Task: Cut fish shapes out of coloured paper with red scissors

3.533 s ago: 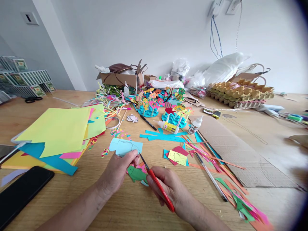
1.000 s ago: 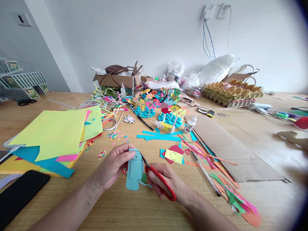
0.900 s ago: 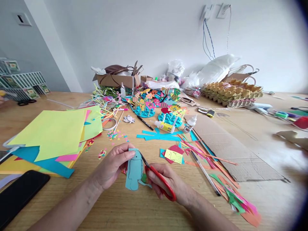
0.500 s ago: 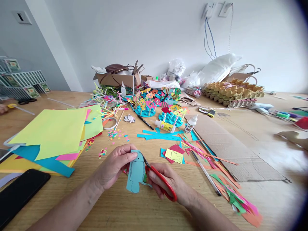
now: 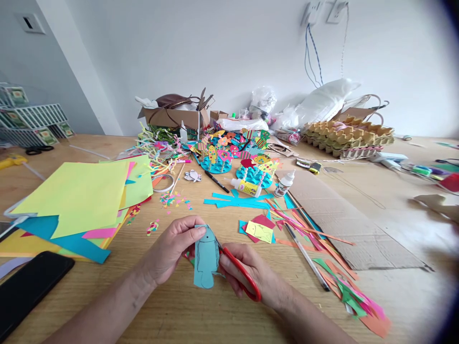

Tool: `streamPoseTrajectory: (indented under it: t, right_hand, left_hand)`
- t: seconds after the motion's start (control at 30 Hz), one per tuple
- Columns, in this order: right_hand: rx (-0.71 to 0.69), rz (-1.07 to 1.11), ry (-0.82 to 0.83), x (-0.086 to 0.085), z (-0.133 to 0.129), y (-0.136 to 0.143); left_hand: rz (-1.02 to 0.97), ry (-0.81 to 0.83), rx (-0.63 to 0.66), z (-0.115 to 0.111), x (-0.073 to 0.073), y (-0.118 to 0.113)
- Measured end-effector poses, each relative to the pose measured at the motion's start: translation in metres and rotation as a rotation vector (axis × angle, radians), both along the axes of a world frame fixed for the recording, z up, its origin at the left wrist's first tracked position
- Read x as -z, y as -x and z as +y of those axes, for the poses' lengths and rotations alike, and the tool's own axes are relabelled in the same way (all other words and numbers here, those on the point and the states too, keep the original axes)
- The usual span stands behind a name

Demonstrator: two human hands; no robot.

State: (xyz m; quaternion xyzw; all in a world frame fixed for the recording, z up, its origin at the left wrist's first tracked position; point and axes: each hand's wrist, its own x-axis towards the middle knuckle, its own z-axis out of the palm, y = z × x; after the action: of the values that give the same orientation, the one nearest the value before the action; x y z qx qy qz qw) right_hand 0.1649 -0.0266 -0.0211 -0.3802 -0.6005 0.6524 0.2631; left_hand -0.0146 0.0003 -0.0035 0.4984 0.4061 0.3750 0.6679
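Between thumb and fingers, my left hand point(image 5: 180, 243) pinches the top of a blue paper piece point(image 5: 207, 258) with a fish drawn on it in dark lines. Red-handled scissors point(image 5: 243, 273) are in my right hand point(image 5: 249, 267), their blades at the right edge of the blue paper, near the fish's head. That right edge is partly cut, and a thin offcut hangs beside my right fingers. To the right lies a yellow paper with a drawn fish point(image 5: 261, 231), on top of red and blue pieces.
Coloured sheets point(image 5: 79, 191) and a black phone point(image 5: 34, 291) lie left. Paper fish on blue bases point(image 5: 253, 177), glue bottles point(image 5: 284, 184) and a marker point(image 5: 217, 182) stand or lie ahead. Right are cardboard point(image 5: 344, 220), a pen point(image 5: 307, 258), paper strips point(image 5: 358, 301) and egg trays point(image 5: 347, 138).
The blue paper has turned slightly, its lower end swinging right, and the scissor blades look more closed. At the far left, another person's hand has gone from view and the yellow tool has shifted.
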Motion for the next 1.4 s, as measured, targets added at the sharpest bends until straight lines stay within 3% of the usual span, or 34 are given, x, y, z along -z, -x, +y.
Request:
streamPoseTrajectory:
  t: [0.8,1.23,1.4]
  right_hand:
    - [0.026,-0.224,-0.253,0.000,0.000,0.001]
    - [0.054,-0.142,-0.160,-0.006,-0.005,0.001]
    - [0.071,-0.163,-0.070,-0.014,-0.013,-0.004]
  left_hand:
    - [0.049,-0.039,-0.028,-0.001,-0.005,-0.001]
    - [-0.007,0.020,-0.003,-0.001,-0.004,0.001]
    - [-0.025,0.033,0.097,-0.005,-0.005,-0.001]
